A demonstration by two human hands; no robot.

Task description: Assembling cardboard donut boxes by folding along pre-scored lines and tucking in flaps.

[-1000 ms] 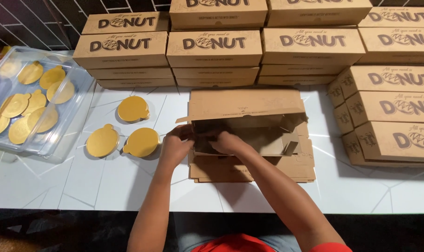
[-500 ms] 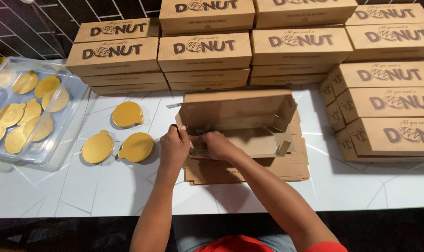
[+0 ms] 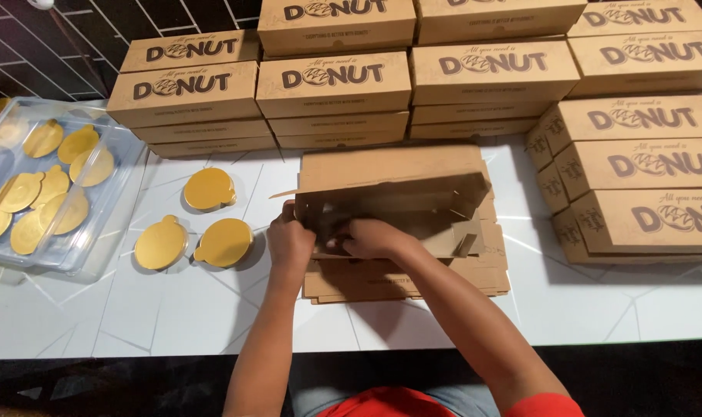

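Across the back and right of the white worktop (image 3: 212, 316), closed brown cardboard boxes (image 3: 335, 81) stand stacked in rows, several high, printed sides toward the camera. Left edge: a clear plastic tray (image 3: 111, 193) holding a loose heap of round gold cake boards (image 3: 54, 185). Three more gold boards (image 3: 208, 188) lie on the bare worktop between the tray and the centre, two touching or nearly so, one just above them.

Centre: a half-formed brown box (image 3: 389, 181) sits on a stack of flat box blanks (image 3: 412, 278), back wall raised, near side not yet closed. The left hand (image 3: 290, 241) grips the left end wall, fingers curled over its edge. The right hand (image 3: 374, 235) is inside the box, pressing a front flap down and inward; fingertips partly hidden, so the exact hold cannot be told.

Risks, judged from the present state: the flap may crease off its score line if pushed skew; the left wall could spring outward if the grip loosens; the loose blanks beneath may slide under pressure and shift the box toward the nearby gold boards.
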